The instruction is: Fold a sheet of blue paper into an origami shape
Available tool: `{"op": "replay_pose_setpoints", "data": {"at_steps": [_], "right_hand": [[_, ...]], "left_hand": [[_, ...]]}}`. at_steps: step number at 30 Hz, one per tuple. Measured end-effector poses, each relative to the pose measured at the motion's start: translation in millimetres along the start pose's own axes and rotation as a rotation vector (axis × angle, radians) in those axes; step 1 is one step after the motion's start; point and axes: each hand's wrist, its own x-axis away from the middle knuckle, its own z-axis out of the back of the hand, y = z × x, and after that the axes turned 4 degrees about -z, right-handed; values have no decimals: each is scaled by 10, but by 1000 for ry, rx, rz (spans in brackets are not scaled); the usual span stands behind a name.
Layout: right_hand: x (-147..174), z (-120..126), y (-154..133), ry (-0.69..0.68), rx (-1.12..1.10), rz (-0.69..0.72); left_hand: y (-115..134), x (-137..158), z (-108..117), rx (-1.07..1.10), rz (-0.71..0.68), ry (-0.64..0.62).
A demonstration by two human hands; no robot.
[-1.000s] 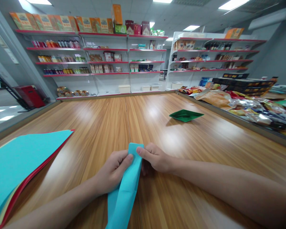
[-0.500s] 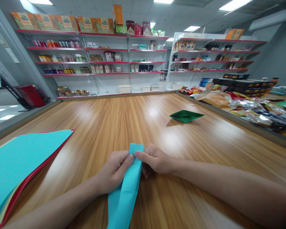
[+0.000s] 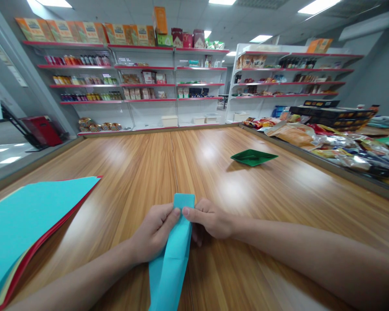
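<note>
A folded strip of light-blue paper (image 3: pixel 175 259) runs from the bottom edge of the head view up to its squared end, held above the wooden table. My left hand (image 3: pixel 157 231) is closed on its left side, thumb lying on top. From the right, my right hand (image 3: pixel 212 218) pinches the same paper with the thumb on its face, close to the left thumb. The fingers under the paper are partly hidden. Farther off on the right rests a folded green paper boat (image 3: pixel 254 157), apart from both hands.
A stack of coloured paper sheets (image 3: pixel 42 207), blue on top with red beneath, lies at the left of the wooden table (image 3: pixel 139 164). Packaged snacks (image 3: pixel 340 142) are heaped past the table's right edge. Stocked shelves (image 3: pixel 142 65) stand behind.
The squared end of the blue paper has shifted slightly left, and the strip's lower part has swung a little to the right. Both hands keep their hold.
</note>
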Motion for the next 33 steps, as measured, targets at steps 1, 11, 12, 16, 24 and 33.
{"op": "replay_pose_setpoints", "data": {"at_steps": [1,11,12,16,24,33], "right_hand": [[0,1,-2,0,5,3],[-11,26,9,78,8,63],[-13,23,6,117,6,69],[-2,-1,-14,220,88,117],[-7,3,2,150,109,91],[-1,16,-6,46,130,80]], "left_hand": [[-5,0,1,-25,-4,11],[0,1,5,7,-14,13],[-2,5,3,6,-14,18],[-19,27,1,-21,17,60],[-8,10,-12,-5,20,77],[-37,28,-7,2,32,82]]}}
